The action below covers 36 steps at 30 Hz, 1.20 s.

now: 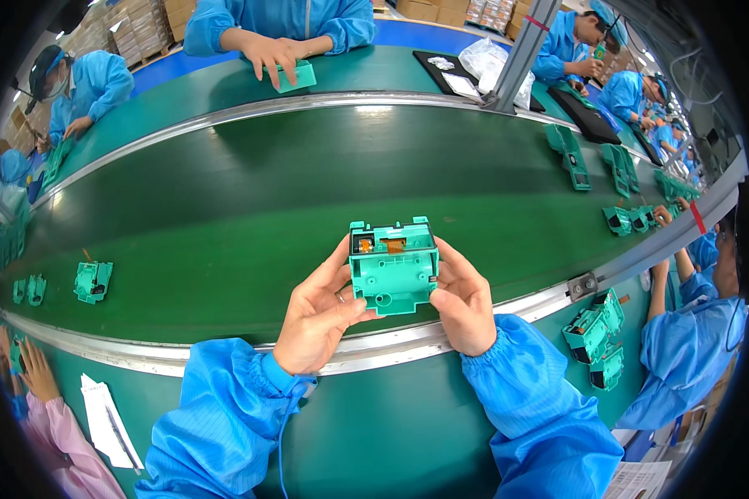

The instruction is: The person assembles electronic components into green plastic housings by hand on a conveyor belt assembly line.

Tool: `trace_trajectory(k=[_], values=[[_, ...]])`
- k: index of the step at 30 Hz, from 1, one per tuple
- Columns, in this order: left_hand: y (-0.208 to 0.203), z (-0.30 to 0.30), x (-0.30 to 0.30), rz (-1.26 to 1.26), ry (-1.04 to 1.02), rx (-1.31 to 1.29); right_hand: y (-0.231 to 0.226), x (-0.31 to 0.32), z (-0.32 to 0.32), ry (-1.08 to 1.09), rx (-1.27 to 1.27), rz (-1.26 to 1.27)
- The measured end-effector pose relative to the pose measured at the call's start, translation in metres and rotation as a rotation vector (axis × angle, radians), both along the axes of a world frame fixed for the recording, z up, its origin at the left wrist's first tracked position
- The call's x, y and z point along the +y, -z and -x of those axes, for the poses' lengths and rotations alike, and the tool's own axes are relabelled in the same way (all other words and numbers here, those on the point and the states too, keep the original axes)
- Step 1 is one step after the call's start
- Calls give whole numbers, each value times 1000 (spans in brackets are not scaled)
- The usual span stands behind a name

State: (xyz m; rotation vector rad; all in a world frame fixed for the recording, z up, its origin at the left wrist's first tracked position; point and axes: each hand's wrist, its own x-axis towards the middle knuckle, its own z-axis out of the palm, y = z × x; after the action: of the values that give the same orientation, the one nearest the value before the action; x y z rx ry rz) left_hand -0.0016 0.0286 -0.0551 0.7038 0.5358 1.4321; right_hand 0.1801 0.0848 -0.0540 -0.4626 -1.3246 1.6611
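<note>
Between my two hands is a teal plastic housing point(395, 279), raised above the near rail of the green belt. Its open inner side faces me, with screw posts, a black strip along the top and orange flat cables showing. My left hand point(316, 320) is closed on its left side, thumb at the lower left corner. At the right side my right hand point(464, 303) grips it, thumb near the lower right corner. The fingers behind the housing are partly hidden.
A metal rail point(391, 339) runs between my bench and the green belt point(250, 208). Teal housings point(93, 281) lie on the belt at left, more point(567, 158) at far right. Several housings point(595, 333) sit on the bench at right. Papers with a pen point(108, 424) lie left. Co-workers sit around.
</note>
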Motion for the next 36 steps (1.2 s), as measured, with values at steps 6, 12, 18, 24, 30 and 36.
trace_trajectory(k=[6,12,18,24,30,36], values=[[3,1,-2,17,-2,16,2,1,0,-92,93,295],[10,0,0,-2,41,-4,12,6,-5,-273,224,375],[9,-3,-1,-16,8,6,5,5,-3,-274,203,334],[17,-5,0,-103,-88,116,9,8,-4,-319,233,297],[14,-5,0,-27,-42,107,9,4,-2,-261,262,321],[11,-6,0,-16,87,79,3,-22,9,89,31,122]])
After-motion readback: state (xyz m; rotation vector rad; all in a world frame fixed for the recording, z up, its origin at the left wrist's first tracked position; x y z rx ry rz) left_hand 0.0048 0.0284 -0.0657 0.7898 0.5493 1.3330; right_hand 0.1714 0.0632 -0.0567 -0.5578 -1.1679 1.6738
